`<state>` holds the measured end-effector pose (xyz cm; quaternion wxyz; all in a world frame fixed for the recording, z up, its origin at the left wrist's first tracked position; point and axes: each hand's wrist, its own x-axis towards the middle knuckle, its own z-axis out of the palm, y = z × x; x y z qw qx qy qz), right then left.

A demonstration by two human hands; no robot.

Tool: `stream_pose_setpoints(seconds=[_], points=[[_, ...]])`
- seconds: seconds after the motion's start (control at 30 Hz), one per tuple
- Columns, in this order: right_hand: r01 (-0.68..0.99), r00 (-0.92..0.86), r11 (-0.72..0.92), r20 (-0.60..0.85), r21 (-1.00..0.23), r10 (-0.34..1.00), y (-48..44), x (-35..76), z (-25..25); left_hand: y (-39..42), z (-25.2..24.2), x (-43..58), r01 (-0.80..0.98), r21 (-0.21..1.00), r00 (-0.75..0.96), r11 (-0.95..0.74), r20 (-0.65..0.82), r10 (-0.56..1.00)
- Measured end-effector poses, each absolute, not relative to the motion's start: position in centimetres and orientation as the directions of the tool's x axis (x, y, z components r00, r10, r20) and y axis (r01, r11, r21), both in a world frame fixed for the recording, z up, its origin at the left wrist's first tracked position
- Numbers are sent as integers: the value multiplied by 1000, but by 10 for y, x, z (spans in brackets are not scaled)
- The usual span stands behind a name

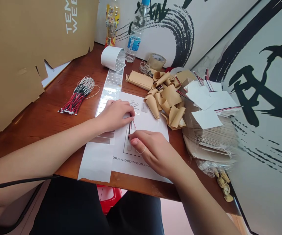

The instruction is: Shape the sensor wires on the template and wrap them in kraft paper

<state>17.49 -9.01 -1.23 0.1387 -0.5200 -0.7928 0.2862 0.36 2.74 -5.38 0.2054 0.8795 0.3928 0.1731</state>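
Note:
A thin red and black wire piece (129,130) lies over the rectangle printed on a white sheet (164,163). At its upper end, my left hand (117,114) has its fingers closed on the wires. Lower down, my right hand (150,147), with a ring on one finger, pinches the dark part of the same piece. A small clear strip shows just below the right fingertips. Under my left wrist runs a strip of silvery labels (110,86), partly covered by the arm.
A bundle of red and white wires (79,94) lies at left. Curled brown papers (170,104), a tape roll (156,61) and stacked white cards (209,127) are at right. A label roll (108,58) and bottles (133,42) stand behind; a cardboard box (33,42) borders the left.

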Motion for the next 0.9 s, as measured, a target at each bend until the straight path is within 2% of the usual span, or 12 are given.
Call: stream_pose_setpoints(seconds=[0.2,0.4,0.63,0.9], points=[[746,-429,295,-93,-597,898,-90,175,-12,26,-51,4,631,491,629,-601,131,766],[781,-423,254,-185,-570,887,-95,174,-8,25,-52,4,631,497,630,-595,119,768],[775,-421,279,-134,-567,897,-92,175,-8,29,-55,4,619,502,635,-605,135,761],[800,-408,271,-153,-536,900,-91,174,-6,31,-55,3,615,493,646,-615,131,752]])
